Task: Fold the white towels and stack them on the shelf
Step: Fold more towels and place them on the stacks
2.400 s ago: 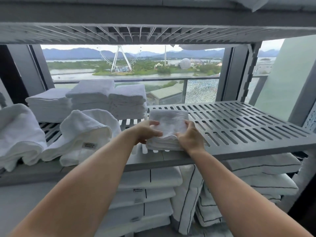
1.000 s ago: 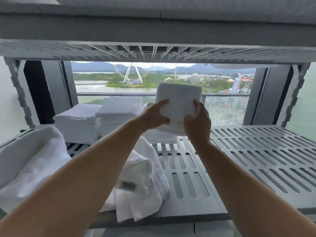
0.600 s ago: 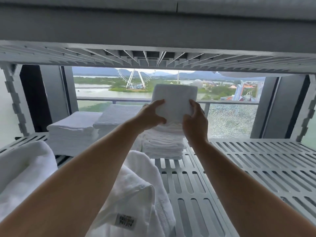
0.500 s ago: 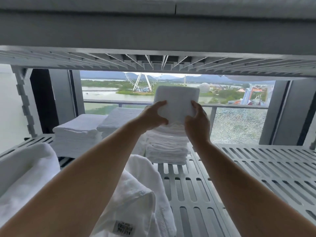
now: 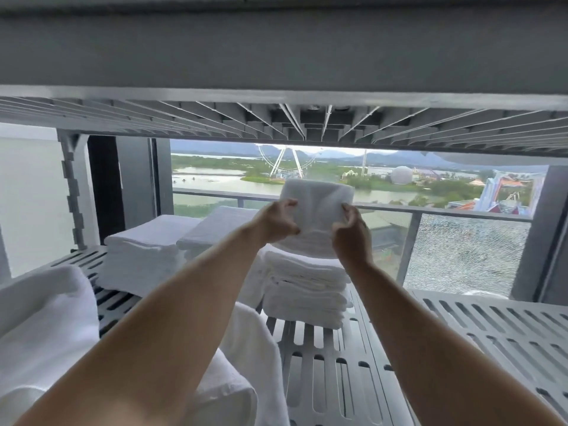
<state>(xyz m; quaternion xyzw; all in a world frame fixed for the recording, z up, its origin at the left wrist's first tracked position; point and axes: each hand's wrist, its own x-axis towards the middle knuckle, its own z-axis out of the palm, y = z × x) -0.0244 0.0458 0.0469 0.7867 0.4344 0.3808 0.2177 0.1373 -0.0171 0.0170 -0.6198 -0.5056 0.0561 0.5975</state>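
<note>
Shelving fills most of what we see: a grey slatted shelf (image 5: 461, 333) with an upper shelf (image 5: 276, 124) close overhead. At the left we find loose white towels (image 5: 40, 327), bulky and unfolded. Further back stand other folded stacks (image 5: 144, 256), and beside them the right-hand stack (image 5: 307, 290). On top of it sits the folded towel (image 5: 316, 207), near edge touching the stack, far edge tilted up. The left hand (image 5: 276, 222) and right hand (image 5: 350, 232) each grip one side of it, fingers curled.
</note>
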